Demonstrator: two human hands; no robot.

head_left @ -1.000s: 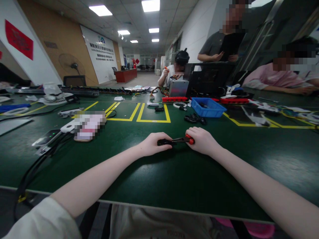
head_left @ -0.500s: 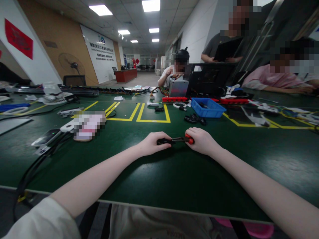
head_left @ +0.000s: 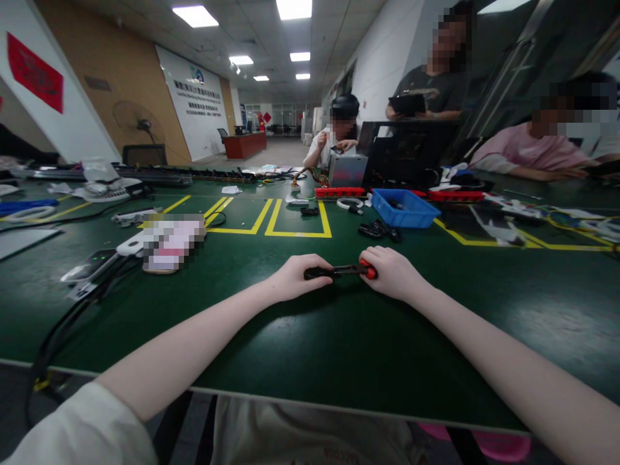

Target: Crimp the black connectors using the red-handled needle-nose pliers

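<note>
My right hand (head_left: 391,272) is closed around the red handles of a pair of pliers (head_left: 349,269). The dark metal jaws point left and meet a small black piece (head_left: 314,274), which my left hand (head_left: 294,279) pinches between thumb and fingers. I cannot make out what kind of part the black piece is, as the fingers cover some of it. Both hands are held close together over the green table (head_left: 339,349), near its middle.
Beyond my hands lie several black parts (head_left: 380,230), a blue bin (head_left: 405,209) and a coiled white cable (head_left: 349,205). A phone (head_left: 175,243) rests by a white power strip (head_left: 133,245) with black cables at left. A metal box (head_left: 347,170) stands across, near other people.
My hands stay almost in place, with the pliers turned very slightly. Across the table, the standing person has shifted and holds a dark object lower and further left.
</note>
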